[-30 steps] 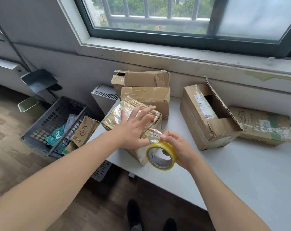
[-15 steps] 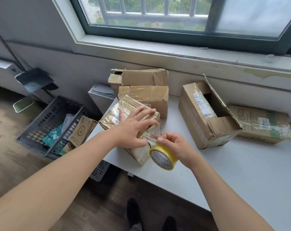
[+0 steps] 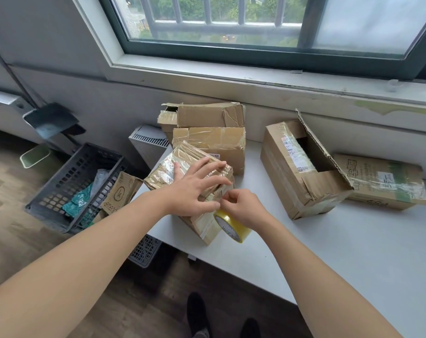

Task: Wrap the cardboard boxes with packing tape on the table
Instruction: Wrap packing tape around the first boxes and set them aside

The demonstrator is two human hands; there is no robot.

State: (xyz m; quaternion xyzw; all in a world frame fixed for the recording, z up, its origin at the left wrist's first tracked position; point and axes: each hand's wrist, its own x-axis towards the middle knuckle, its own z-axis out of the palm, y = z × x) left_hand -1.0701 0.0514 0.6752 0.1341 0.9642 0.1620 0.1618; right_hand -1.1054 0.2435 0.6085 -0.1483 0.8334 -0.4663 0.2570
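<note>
Left hand [image 3: 195,189], fingers spread, presses a glossy tape-wrapped cardboard box [image 3: 182,172]; right hand [image 3: 243,207] grips a yellow-cored tape roll [image 3: 231,226] on the white table [image 3: 329,252].

**Makeshift packing corner in a plain room**

Looked like a back room or home work spot, not a shop floor. A white flat table [image 3: 329,252] stood against a grey wall under a dark-framed barred window [image 3: 231,51]. Worn brown cardboard boxes [image 3: 282,176] with shipping labels sat on it. A wood-look plank floor [image 3: 12,228] held a black slotted plastic crate [image 3: 68,176]. A dark long-handled dustpan [image 3: 51,119] and a white vented heater unit [image 3: 148,145] were nearby.
</note>
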